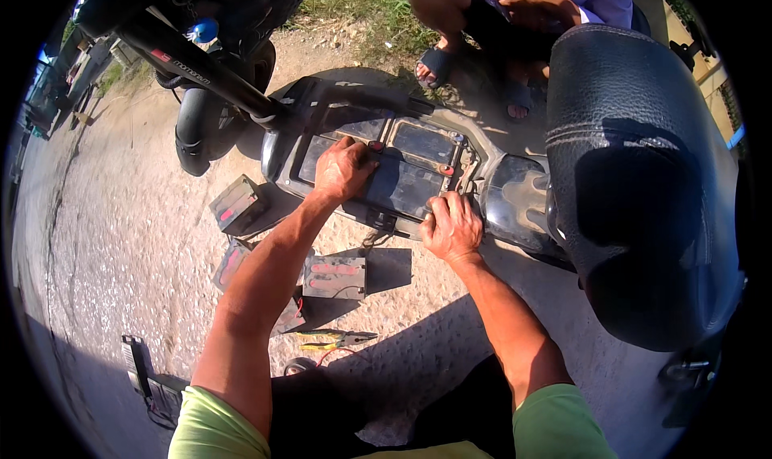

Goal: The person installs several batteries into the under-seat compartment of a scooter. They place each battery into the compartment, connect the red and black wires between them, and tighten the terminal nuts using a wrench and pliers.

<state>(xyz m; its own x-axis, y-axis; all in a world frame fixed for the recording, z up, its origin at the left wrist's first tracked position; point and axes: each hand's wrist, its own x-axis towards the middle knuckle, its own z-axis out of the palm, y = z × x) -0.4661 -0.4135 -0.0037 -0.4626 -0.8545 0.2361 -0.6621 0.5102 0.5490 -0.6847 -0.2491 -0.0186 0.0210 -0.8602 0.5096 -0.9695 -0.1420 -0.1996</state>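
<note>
The open floorboard compartment (pixel 474 153) of a scooter holds black batteries (pixel 402 186) with red terminal caps. My left hand (pixel 346 168) has its fingers curled closed on the left part of the front battery. My right hand (pixel 452 226) is closed over the right end of the same battery, by the terminals and loose wiring; its fingertips are partly hidden. Several loose grey batteries (pixel 334 278) lie on the ground below the scooter, beside yellow-handled pliers (pixel 338 338).
A large black seat (pixel 627 178) fills the right side. The steering column (pixel 209 81) rises at upper left, near the front wheel (pixel 197 133). Another person (pixel 515 1) squats behind the scooter, arms folded low. A black tool or device (pixel 141 370) lies at lower left.
</note>
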